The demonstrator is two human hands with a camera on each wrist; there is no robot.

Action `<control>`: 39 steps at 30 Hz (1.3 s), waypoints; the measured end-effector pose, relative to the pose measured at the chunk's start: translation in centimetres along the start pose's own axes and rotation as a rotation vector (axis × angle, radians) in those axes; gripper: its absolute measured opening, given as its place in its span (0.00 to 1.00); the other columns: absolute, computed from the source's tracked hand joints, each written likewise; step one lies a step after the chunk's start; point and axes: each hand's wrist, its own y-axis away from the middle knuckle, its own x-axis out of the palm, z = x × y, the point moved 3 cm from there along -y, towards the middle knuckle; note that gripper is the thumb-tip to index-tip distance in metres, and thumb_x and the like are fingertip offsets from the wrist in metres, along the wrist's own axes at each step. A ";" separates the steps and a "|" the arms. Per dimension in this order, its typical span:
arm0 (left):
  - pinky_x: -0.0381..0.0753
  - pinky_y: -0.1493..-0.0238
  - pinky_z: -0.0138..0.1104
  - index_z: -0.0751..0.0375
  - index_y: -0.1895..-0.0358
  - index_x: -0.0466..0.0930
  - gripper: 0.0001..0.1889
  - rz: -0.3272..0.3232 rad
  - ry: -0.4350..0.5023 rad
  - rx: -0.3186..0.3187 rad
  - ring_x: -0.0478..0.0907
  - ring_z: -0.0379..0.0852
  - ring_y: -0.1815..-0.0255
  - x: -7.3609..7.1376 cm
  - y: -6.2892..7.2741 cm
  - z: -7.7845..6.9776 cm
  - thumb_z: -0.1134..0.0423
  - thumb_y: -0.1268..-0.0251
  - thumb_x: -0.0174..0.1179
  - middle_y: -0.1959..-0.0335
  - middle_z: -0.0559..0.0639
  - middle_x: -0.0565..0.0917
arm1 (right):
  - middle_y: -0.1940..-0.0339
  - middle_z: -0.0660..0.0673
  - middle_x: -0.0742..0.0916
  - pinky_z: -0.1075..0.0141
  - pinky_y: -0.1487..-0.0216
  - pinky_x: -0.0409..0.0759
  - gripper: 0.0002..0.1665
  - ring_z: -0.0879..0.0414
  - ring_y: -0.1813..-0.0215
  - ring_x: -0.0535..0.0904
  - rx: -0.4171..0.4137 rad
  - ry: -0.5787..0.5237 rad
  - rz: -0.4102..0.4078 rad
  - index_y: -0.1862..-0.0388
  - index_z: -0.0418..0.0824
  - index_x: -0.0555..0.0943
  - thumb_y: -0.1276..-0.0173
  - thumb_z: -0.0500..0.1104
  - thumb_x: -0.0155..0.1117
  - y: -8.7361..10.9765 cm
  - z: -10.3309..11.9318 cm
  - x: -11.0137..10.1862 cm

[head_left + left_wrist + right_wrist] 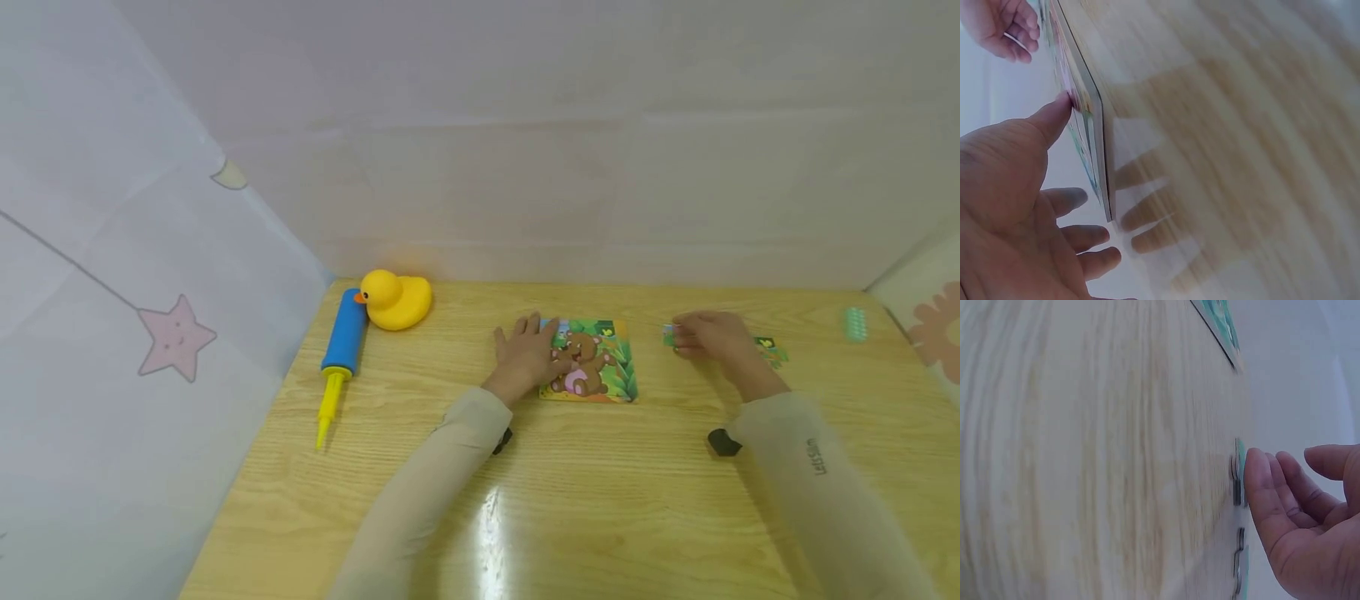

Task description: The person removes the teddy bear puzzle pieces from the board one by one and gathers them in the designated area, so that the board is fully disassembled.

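Observation:
A square puzzle board (600, 371) with a brown bear picture lies on the wooden table. My left hand (525, 357) spreads over its left side, and in the left wrist view the thumb (1055, 119) touches the picture face while the other fingers reach past the edge. To the right, my right hand (712, 337) is low over loose puzzle pieces. One small piece (669, 335) shows at its fingertips; another piece (772, 353) lies by the wrist side. In the right wrist view the fingers (1263, 481) are beside a piece (1240, 472), with the thumb held apart.
A yellow rubber duck (401, 304) sits at the back left, next to a blue and yellow hand pump (347, 342). A small light-green bumpy item (856, 324) lies near the right edge. A pale wall sheet (480, 192) rises behind the table (600, 500).

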 end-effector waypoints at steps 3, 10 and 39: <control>0.45 0.20 0.63 0.38 0.17 0.46 0.45 -0.002 -0.032 0.035 0.44 0.51 0.14 0.0 0.1 -0.2 0.29 0.31 0.52 0.15 0.49 0.48 | 0.35 0.34 0.81 0.67 0.45 0.85 0.36 0.70 0.56 0.86 -0.018 0.014 0.021 0.23 0.28 0.62 0.16 0.53 0.46 0.1 0.2 0.8; 0.43 0.19 0.63 0.41 0.16 0.42 0.44 0.020 -0.065 0.168 0.41 0.52 0.14 0.0 1.0 -1.5 0.28 0.28 0.43 0.14 0.51 0.45 | 0.42 0.39 0.85 0.63 0.46 0.86 0.33 0.65 0.56 0.88 -0.045 -0.040 0.045 0.26 0.27 0.66 0.18 0.48 0.52 0.1 1.1 2.5; 0.50 0.17 0.53 0.37 0.16 0.42 0.49 0.097 -0.103 0.280 0.41 0.59 0.14 1.1 2.1 -3.4 0.24 0.34 0.48 0.14 0.47 0.46 | 0.51 0.42 0.85 0.70 0.52 0.87 0.27 0.61 0.58 0.83 -0.013 0.091 0.136 0.32 0.27 0.74 0.20 0.44 0.55 -0.7 1.8 7.0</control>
